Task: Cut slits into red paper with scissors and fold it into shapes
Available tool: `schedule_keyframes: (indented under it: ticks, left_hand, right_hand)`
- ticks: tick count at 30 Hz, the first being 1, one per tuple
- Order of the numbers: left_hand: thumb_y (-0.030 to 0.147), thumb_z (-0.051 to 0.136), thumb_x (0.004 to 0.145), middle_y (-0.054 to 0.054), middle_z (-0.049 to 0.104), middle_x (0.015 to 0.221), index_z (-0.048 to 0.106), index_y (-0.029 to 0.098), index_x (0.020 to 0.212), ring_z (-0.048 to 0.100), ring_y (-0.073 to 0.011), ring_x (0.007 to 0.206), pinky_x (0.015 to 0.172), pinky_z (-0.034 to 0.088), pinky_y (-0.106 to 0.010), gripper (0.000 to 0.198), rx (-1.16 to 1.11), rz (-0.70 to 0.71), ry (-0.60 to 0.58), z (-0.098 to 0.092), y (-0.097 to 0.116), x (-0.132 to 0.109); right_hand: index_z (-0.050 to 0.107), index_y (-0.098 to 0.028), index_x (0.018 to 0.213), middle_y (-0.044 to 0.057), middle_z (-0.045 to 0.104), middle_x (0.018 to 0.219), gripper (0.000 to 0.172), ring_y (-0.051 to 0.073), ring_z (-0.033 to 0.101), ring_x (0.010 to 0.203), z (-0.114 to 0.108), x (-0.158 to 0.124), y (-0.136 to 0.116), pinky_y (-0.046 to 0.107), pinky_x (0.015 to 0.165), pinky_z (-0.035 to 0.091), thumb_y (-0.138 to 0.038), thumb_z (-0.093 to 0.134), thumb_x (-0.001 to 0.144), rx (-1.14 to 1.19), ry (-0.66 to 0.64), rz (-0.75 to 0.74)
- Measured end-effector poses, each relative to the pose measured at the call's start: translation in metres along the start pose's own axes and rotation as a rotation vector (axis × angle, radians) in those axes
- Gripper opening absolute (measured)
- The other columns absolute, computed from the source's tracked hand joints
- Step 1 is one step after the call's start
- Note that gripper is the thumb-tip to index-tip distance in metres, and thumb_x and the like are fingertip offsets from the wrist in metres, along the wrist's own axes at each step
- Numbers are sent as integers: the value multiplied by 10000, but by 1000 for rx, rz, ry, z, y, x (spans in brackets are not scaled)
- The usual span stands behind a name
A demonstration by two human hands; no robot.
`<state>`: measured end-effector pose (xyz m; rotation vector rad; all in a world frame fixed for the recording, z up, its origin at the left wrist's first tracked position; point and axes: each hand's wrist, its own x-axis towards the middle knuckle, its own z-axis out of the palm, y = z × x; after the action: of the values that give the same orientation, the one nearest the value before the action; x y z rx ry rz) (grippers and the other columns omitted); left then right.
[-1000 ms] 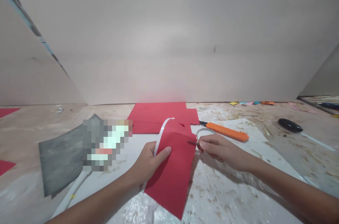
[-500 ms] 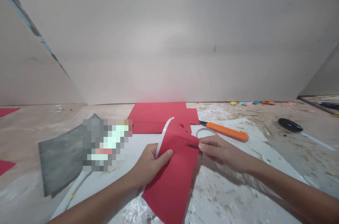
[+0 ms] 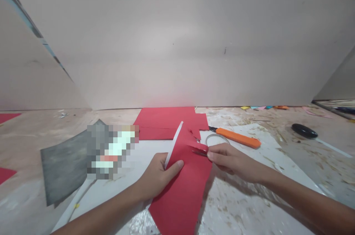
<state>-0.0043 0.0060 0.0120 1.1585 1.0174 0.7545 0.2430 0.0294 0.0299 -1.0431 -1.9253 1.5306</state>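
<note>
My left hand pinches a red paper sheet at its left edge, thumb on top, holding it slightly lifted off the surface. A white strip of the sheet's underside curls up by my fingers. My right hand is closed on small scissors, whose blades sit in the sheet's right edge at a notch. A metal ring lies just behind that hand.
More red paper lies flat behind the sheet. An orange utility knife rests to the right, a black oval object further right. A grey sheet lies at left. A large board stands behind.
The red sheet has turned and shifted a little under my left hand. The scissors have gone further into its right edge, and the white strip stands straighter.
</note>
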Motion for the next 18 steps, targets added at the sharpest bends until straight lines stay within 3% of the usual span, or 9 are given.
schedule_keyframes:
  ticks: [10, 18]
  left_hand:
    - [471, 722, 793, -108, 737, 811, 725, 118, 915, 671, -231, 711, 590, 507, -271, 373, 18, 14, -55, 4, 2, -3]
    - [501, 685, 816, -99, 716, 792, 687, 113, 842, 666, -234, 708, 592, 502, -276, 389, 48, 38, -63, 3, -1, -1]
  right_hand:
    - [397, -185, 641, -65, 326, 585, 506, 70, 262, 502, 4, 2, 2, 249, 486, 212, -585, 527, 923, 79, -24, 11]
    - [439, -174, 658, -56, 344, 605, 480, 73, 291, 520, 6, 2, 2, 246, 485, 204, -558, 528, 933, 130, -40, 19]
